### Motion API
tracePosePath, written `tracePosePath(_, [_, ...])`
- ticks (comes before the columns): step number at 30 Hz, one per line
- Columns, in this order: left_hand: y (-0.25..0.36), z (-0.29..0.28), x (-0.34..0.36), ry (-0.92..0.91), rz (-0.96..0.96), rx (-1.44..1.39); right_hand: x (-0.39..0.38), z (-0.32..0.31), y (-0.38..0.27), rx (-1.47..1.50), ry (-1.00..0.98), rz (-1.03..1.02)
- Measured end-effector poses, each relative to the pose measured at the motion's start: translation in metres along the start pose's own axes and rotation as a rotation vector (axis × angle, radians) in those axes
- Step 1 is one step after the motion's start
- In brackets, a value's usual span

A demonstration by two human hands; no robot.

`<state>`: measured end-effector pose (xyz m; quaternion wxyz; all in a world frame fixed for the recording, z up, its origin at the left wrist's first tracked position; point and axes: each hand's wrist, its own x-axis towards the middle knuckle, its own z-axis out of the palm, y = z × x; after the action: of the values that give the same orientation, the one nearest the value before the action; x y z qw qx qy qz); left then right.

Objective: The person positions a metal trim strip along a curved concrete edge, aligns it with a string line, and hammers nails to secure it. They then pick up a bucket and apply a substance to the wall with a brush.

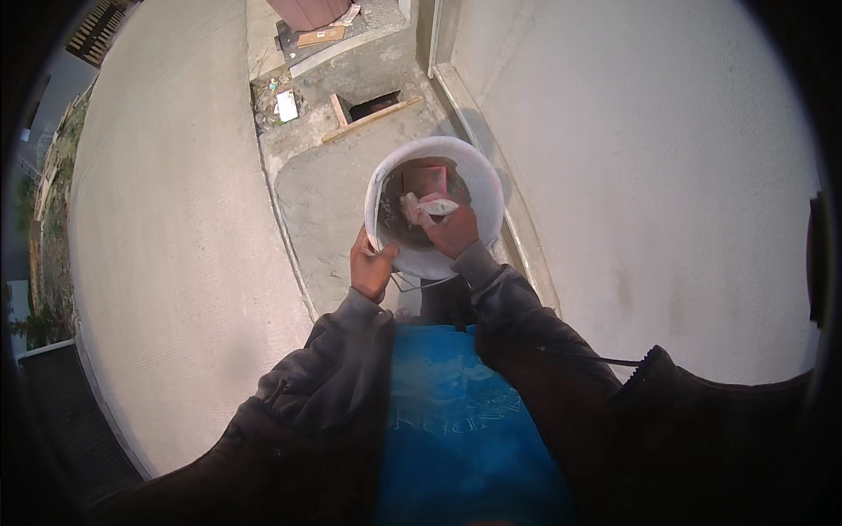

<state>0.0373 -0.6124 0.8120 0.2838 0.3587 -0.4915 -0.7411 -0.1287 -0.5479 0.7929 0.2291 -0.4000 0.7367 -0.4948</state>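
A white bucket (491,180), its inside smeared with dark, wet-looking grey stuff, stands tilted in front of me. With the thumb over the rim, my left hand (372,266) grips its near left edge. My right hand (451,232) reaches in over the near side, fingers closed round a whitish, pink-tinged thing (438,207) whose kind I cannot make out. Just beyond it, a flat reddish square piece (426,181) with a bright pink edge lies in the bucket; whether the two are joined is unclear. A wire handle (419,285) hangs on the near side.
Beyond the bucket, smooth grey cement (320,206) surrounds a rectangular hole (374,105) edged by wooden strips (373,121). A pale wall (667,175) rises close on the right. Concrete paving (184,219) stretches left. A reddish-brown tub (309,10) stands on the far step.
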Motion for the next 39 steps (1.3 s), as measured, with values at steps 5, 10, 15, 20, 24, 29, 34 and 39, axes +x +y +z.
tracePosePath(5, [0.039, 0.049, 0.119, -0.013, 0.039, 0.027, 0.129, -0.047, -0.005, -0.246, -0.001, -0.18])
tracePosePath(10, [0.076, 0.079, 0.236, 0.038, -0.045, -0.08, 0.27, -0.112, -0.013, 0.564, -0.04, 0.194])
tracePosePath(15, [0.109, 0.111, 0.352, 0.024, -0.054, -0.198, 0.402, -0.187, -0.049, 0.971, 0.112, 0.135])
tracePosePath(20, [0.143, 0.1, 0.436, -0.06, -0.066, -0.206, 0.508, -0.255, -0.154, 0.932, 0.389, -0.136])
tracePosePath(24, [0.157, 0.074, 0.512, -0.131, -0.099, -0.228, 0.618, -0.313, -0.239, 0.721, 0.585, -0.603])
tracePosePath(29, [0.195, 0.04, 0.594, -0.188, -0.139, -0.169, 0.751, -0.383, -0.39, 0.766, 0.755, -0.843])
tracePosePath(34, [0.213, 0.002, 0.651, -0.274, -0.113, -0.106, 0.789, -0.365, -0.396, 0.727, 0.904, -0.849])
tracePosePath(39, [0.221, -0.021, 0.695, -0.274, -0.122, -0.049, 0.727, -0.315, -0.277, 0.226, 0.818, -0.311])
